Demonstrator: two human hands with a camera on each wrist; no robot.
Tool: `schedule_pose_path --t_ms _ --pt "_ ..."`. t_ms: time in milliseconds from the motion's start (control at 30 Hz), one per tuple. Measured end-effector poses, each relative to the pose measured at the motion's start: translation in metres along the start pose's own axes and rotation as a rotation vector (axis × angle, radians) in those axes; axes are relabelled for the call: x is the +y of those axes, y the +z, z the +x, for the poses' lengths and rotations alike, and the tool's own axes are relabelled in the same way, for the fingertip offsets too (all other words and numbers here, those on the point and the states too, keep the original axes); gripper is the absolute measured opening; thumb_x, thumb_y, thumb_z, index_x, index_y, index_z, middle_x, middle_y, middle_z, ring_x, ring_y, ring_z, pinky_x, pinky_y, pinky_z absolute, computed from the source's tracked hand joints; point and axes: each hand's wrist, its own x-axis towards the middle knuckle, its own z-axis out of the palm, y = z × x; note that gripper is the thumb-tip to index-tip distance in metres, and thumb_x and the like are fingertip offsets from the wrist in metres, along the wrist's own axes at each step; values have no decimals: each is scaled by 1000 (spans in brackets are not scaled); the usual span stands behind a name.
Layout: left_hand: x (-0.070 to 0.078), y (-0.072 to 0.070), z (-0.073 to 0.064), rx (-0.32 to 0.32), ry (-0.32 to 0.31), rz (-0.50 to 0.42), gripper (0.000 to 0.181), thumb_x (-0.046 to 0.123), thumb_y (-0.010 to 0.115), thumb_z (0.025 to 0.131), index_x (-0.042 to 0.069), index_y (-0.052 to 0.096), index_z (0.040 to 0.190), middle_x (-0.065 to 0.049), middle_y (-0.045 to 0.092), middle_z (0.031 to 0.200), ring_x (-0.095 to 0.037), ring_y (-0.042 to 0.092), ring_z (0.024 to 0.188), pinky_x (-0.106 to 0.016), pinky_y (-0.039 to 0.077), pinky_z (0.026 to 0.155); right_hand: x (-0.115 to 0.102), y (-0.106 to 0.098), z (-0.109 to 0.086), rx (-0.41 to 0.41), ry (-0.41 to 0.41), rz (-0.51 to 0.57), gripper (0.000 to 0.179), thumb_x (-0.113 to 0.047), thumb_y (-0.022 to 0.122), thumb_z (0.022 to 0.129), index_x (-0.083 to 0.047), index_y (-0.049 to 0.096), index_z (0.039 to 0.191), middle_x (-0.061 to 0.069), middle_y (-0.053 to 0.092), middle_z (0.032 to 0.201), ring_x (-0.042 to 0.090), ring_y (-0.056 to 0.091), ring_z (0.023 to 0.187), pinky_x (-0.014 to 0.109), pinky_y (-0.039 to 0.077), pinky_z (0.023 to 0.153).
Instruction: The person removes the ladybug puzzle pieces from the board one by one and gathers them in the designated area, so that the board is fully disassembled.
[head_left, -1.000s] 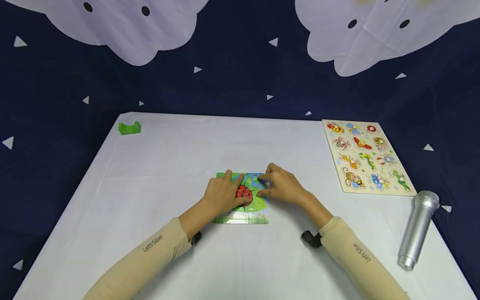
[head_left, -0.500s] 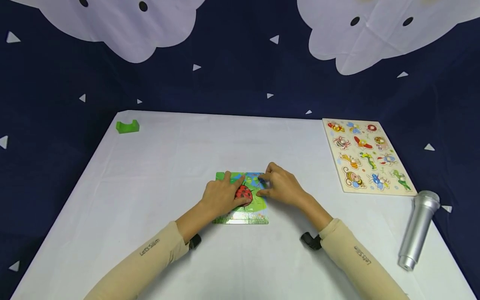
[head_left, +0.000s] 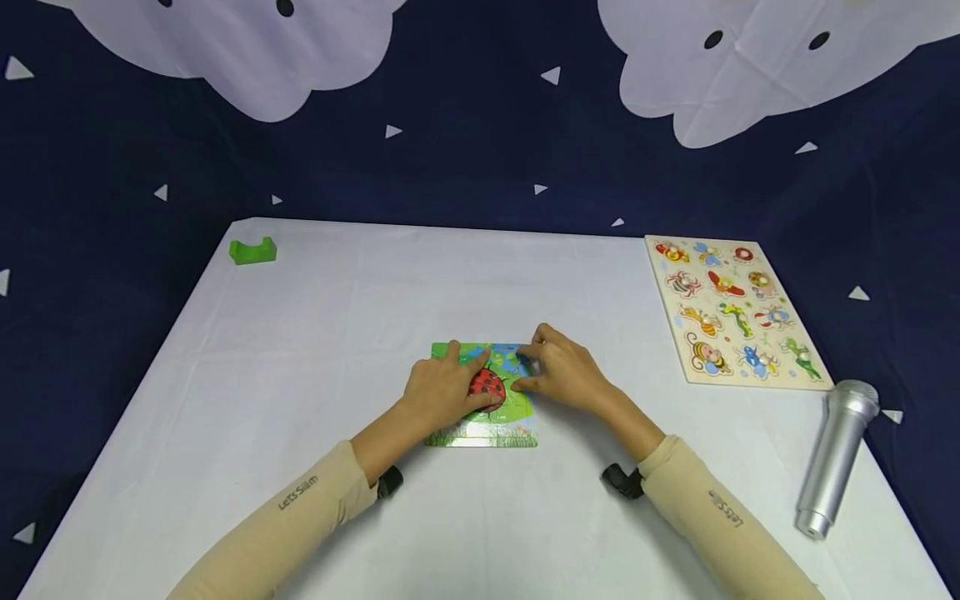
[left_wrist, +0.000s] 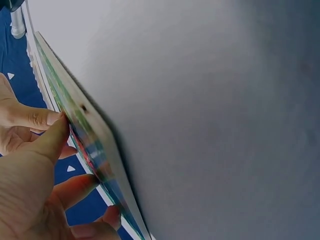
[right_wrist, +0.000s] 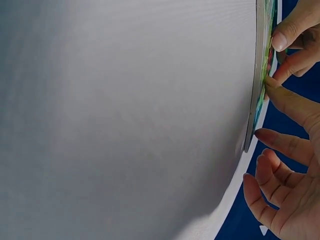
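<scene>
A small flat ladybug puzzle (head_left: 495, 437) lies mid-table, with a red spotted ladybug on a green leaf. My left hand (head_left: 438, 390) lies over its left side, fingers spread, touching the face. On the upper right part, my right hand (head_left: 568, 372) rests thumb and index fingertips, set apart. No lifted piece shows between them. The left wrist view shows the puzzle (left_wrist: 75, 110) edge-on, fingertips of the left hand (left_wrist: 55, 190) against its printed face. From the right wrist, thumb and index of the right hand (right_wrist: 295, 150) touch the puzzle's (right_wrist: 259, 85) face, other fingers loosely bent.
A wooden peg board with insect pictures (head_left: 738, 317) lies at the back right. Below it, a silver microphone (head_left: 836, 458) lies near the table's right edge. A green notched block (head_left: 252, 251) stands at the far left corner. A dark blue cloth (head_left: 480, 167) hangs behind.
The hands and the puzzle keep nearly the same place. The head view has shifted slightly, and the surroundings appear a little higher in it.
</scene>
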Motion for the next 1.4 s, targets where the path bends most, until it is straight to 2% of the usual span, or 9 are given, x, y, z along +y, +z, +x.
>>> schedule_pose_path --t_ms 333,600,767,1033,1267,1400 --pt "1 0 1 -16 -7 -3 76 73 50 88 30 44 150 -23 52 139 -13 40 45 -25 36 40 -3 0 -1 17 23 -29 62 -40 88 72 -2 73 118 3 54 97 14 50 81 32 50 68" --pt "-1 2 1 -13 -6 -16 76 73 51 88 30 43 150 -24 52 137 -14 42 45 -25 37 41 -4 1 2 -16 49 35 62 -37 88 74 0 71 120 2 54 97 14 49 80 31 47 68" --pt "-1 3 1 -5 -6 -35 76 71 54 87 30 44 150 -23 54 133 -15 43 46 -25 37 41 -5 2 4 9 79 83 56 -33 90 70 -1 73 112 3 54 95 14 49 79 32 47 69" --pt "0 3 0 4 4 -77 76 70 55 87 27 46 149 -24 55 131 -14 40 45 -24 36 40 -11 3 2 68 83 18 59 -36 92 68 3 73 107 4 53 94 16 46 76 31 45 66" --pt "0 4 0 4 1 -82 77 70 55 87 27 45 150 -26 52 136 -14 41 44 -25 36 40 -9 6 4 12 121 58 61 -40 89 71 3 72 111 5 53 99 15 49 80 33 49 71" --pt "-1 4 -1 3 0 -92 77 70 55 86 27 46 150 -28 51 139 -16 43 44 -25 36 40 -9 7 5 3 113 64 62 -40 88 72 3 71 113 6 52 100 16 49 80 34 49 71"
